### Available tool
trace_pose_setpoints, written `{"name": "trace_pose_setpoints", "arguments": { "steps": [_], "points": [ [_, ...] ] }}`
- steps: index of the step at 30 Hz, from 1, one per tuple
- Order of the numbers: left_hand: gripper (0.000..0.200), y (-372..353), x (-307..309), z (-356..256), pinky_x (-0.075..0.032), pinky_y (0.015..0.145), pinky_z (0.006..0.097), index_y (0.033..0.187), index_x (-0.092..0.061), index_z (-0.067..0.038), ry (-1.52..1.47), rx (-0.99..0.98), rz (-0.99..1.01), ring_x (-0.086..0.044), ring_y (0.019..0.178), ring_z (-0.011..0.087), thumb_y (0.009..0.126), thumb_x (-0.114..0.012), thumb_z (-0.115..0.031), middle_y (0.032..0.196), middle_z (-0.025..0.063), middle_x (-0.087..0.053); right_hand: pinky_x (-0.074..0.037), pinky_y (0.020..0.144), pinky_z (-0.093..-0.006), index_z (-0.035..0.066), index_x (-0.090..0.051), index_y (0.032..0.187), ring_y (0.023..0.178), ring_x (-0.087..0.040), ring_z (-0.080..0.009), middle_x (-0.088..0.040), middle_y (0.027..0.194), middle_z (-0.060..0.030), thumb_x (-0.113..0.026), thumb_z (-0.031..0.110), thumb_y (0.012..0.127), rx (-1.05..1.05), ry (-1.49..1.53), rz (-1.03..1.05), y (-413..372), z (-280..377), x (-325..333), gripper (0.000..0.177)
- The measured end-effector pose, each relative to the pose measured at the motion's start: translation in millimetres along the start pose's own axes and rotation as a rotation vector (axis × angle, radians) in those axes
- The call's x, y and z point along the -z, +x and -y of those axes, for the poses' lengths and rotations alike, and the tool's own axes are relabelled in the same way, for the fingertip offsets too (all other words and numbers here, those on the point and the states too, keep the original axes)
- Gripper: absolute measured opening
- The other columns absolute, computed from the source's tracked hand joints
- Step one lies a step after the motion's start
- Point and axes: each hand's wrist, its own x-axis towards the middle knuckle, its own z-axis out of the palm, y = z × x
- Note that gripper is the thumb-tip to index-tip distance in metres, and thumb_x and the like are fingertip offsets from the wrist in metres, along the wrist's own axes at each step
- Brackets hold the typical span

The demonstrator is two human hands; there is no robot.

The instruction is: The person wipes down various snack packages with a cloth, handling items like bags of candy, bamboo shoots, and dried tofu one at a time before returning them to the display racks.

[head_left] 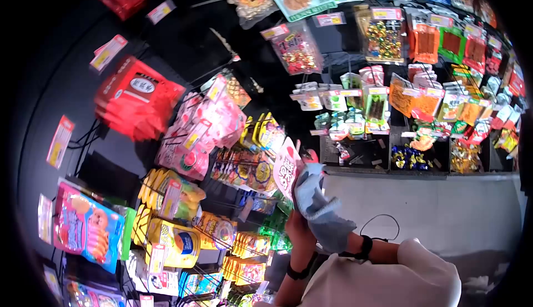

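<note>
My left hand (300,233), with a dark band at the wrist, is raised at the lower middle. Its fingers, partly hidden, close at the lower end of a pink snack bag (287,169) with white and dark lettering. My right arm reaches in from the right, also with a dark wristband (365,247). A crumpled grey-blue cloth (322,207) covers my right hand, which appears to grip it, though the fingers are hidden. The cloth lies against the right side of the pink bag. Pink pouches (202,129) hang on hooks left of my hands.
Metal hooks with price tags stick out from the dark display wall at left. Red bags (139,98), yellow pouches (173,243) and a pink-blue candy bag (89,223) hang there. Across the back, bins hold blue-wrapped sweets (410,158). A pale floor (444,207) lies to the right.
</note>
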Motion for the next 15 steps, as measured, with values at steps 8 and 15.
{"name": "trace_pose_setpoints", "arguments": {
  "steps": [8, 15],
  "points": [
    [0.009, -31, 63, -48, -0.042, 0.05, 0.0347, 0.096, -0.058, 0.001, 0.297, -0.123, -0.176, -0.055, 0.054, 0.028, 0.087, -0.056, 0.0, 0.068, 0.0137, -0.059, -0.041, 0.051, -0.0405, 0.0, -0.059, 0.089, 0.071, -0.059, -0.0331, -0.056, 0.087, -0.018, -0.062, 0.026, 0.075, 0.206, -0.295, 0.224, 45, 71, 6, 0.029],
    [0.032, -61, 83, -50, -0.039, 0.049, 0.0312, 0.116, -0.061, 0.002, 0.253, 0.048, -0.34, -0.05, 0.053, 0.0162, 0.085, -0.052, 0.001, 0.06, 0.0038, -0.053, -0.044, 0.069, -0.0408, 0.001, -0.061, 0.098, 0.074, -0.058, -0.0292, -0.057, 0.085, -0.0149, -0.057, 0.022, 0.077, 0.495, -0.139, 0.085, 53, 85, -21, 0.03]
  ]
}}
